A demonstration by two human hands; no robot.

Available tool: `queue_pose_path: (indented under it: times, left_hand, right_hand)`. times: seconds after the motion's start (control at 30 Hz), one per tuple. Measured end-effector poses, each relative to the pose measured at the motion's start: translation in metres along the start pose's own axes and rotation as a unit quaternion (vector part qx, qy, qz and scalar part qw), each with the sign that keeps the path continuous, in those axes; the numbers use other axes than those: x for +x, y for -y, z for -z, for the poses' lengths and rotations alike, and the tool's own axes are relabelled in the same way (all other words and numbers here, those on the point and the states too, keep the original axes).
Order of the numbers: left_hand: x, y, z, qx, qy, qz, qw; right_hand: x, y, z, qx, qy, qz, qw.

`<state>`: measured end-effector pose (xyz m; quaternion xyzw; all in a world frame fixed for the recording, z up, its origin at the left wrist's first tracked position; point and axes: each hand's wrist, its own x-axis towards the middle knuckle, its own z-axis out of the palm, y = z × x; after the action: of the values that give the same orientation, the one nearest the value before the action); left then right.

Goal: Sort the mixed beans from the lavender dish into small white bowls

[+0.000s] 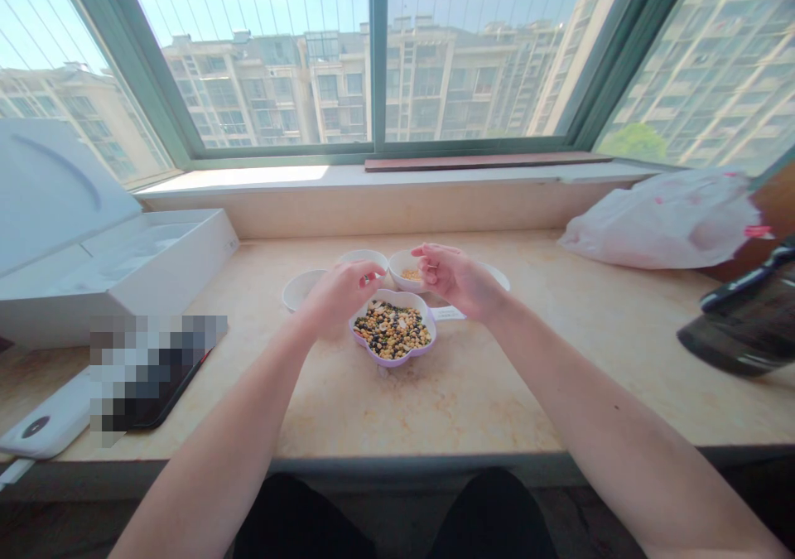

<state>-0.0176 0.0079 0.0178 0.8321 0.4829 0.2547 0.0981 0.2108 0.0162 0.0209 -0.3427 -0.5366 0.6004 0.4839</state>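
Note:
A lilac-rimmed, flower-shaped bowl [428, 339] full of mixed yellow and black beans, with some pale flat pieces among them, sits on the counter between my forearms. My left hand [344, 290] hovers at its upper left edge, fingers curled together near a white bowl [360, 257]. My right hand [460, 279] is beside another white bowl [397, 281] with some yellow grains in it; its fingers are bent in towards the thumb. What either hand holds, if anything, is too small to make out. Two more white bowls, one on the left [298, 288] and one on the right [497, 277], are partly covered by my hands.
An open white box [186, 252] stands at the left, with a phone [167, 393] and a white device [53, 422] in front of it. A white plastic bag [664, 219] and a dark jug [739, 335] are at the right. Windows rise behind the counter [397, 426].

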Motion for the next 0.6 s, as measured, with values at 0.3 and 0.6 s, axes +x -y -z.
queue_pose_path:
  times: [0.3, 0.6]
  left_hand:
    - [-0.005, -0.010, -0.014, -0.008, 0.021, -0.055, 0.998]
    - [-0.002, -0.014, -0.026, -0.090, -0.116, -0.125, 0.981]
  right_hand:
    - [0.006, 0.014, 0.021, -0.016, -0.076, 0.063, 0.995]
    - [-0.001, -0.007, -0.002, -0.218, 0.073, -0.003, 0.973]
